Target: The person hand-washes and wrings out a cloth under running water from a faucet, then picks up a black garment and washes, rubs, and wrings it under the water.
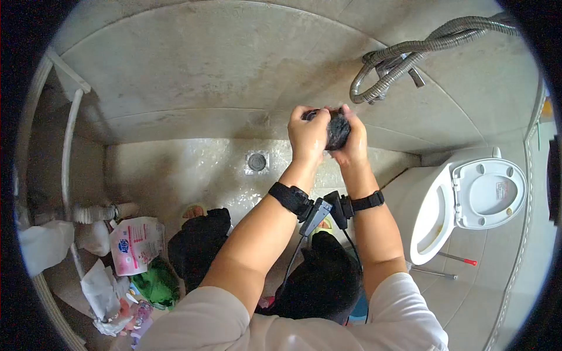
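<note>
A wet, dark black bundle (338, 130), which looks like bunched cloth, is squeezed between both hands in front of the tiled wall. My left hand (308, 136) wraps round its left side, fingers curled over the top. On the other side my right hand (352, 139) presses against it, with the fingers bent round. The bundle's exact kind cannot be made out. Just above and to the right is a metal tap (387, 75) with a coiled shower hose (430, 44). Both wrists wear black straps with small devices and cables.
A floor drain (256, 162) lies in the wet floor to the left. The white toilet (436, 216), its lid raised, stands at the right. Plastic packaging (137, 245), a green bag (158, 284) and crumpled bags (105, 292) sit at the lower left. A pipe (70, 146) runs along the left wall.
</note>
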The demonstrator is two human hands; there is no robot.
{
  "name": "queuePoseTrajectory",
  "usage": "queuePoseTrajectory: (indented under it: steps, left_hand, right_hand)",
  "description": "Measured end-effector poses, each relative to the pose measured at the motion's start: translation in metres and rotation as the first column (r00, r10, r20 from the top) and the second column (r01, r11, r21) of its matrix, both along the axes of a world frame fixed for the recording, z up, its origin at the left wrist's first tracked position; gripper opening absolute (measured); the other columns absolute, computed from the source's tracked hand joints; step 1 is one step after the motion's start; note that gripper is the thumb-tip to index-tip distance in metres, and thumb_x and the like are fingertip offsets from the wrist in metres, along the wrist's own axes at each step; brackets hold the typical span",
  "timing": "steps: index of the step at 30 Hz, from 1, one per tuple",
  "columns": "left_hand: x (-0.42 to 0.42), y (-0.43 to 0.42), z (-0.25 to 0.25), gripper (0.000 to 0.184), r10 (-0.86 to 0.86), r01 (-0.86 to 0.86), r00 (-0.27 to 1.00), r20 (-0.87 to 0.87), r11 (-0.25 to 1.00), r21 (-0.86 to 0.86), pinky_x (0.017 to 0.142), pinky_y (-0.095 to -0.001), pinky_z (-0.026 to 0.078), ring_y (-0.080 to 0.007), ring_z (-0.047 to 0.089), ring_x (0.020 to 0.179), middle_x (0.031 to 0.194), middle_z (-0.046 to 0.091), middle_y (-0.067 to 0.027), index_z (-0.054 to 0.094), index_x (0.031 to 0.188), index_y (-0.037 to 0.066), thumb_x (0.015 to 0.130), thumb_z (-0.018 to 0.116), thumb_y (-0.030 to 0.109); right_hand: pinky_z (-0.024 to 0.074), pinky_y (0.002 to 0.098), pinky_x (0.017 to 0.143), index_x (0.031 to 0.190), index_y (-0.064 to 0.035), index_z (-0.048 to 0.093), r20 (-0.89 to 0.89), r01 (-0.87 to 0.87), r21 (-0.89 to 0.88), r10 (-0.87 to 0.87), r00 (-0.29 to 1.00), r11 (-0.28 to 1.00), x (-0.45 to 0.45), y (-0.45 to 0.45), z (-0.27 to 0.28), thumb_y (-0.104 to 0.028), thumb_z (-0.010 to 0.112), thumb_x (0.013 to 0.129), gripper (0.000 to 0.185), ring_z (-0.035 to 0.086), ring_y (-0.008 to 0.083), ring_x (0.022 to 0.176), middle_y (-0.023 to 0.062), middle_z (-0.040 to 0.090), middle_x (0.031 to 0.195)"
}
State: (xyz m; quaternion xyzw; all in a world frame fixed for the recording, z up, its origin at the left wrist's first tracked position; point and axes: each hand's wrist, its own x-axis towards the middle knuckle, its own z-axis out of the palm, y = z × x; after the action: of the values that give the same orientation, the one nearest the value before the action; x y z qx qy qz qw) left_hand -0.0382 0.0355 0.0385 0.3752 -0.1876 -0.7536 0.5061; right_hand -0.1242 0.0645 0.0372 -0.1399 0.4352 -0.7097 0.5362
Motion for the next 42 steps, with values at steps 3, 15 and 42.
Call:
queuePoseTrajectory:
  steps: [3, 15, 42]
  left_hand:
    - [-0.005, -0.004, -0.016, 0.018, 0.041, 0.0, 0.97, 0.24, 0.986, -0.167, 0.07, -0.0355, 0.048, -0.026, 0.06, 0.077, 0.084, 0.06, -0.0145, 0.057, 0.078, 0.0, 0.069, 0.066, 0.013]
    - [0.003, 0.003, -0.019, 0.015, 0.29, 0.132, 0.764, 0.576, 0.804, -0.58, 0.072, -0.0417, 0.045, -0.0327, 0.055, 0.081, 0.081, 0.055, -0.015, 0.058, 0.069, 0.005, 0.063, 0.068, 0.014]
    - [-0.005, -0.014, -0.044, 0.019, 0.033, 0.005, 0.931, 0.364, 0.995, -0.103, 0.066, -0.0326, 0.048, -0.0235, 0.063, 0.069, 0.077, 0.065, -0.0136, 0.063, 0.078, -0.002, 0.067, 0.062, 0.013]
  right_hand:
    - [0.0512, 0.0362, 0.069, 0.09, -0.0013, 0.058, 0.028, -0.034, 0.062, 0.033, 0.999, 0.997, -0.006, -0.001, -0.009, -0.029, 0.05, 0.087, 0.029, 0.062, 0.0249, 0.074, 0.0121, 0.063, 0.083]
    - [0.0463, 0.0479, 0.084, 0.096, -0.0098, 0.056, 0.301, -0.148, 0.174, 0.09, 0.949, 0.974, -0.005, 0.009, -0.018, -0.028, 0.05, 0.085, 0.023, 0.058, 0.0291, 0.092, 0.0111, 0.061, 0.094]
    - [0.0493, 0.0376, 0.07, 0.086, -0.002, 0.051, 0.076, 0.205, 0.041, -0.208, 0.975, 0.978, 0.012, -0.003, -0.017, -0.019, 0.047, 0.085, 0.018, 0.057, 0.0252, 0.071, 0.0111, 0.058, 0.079]
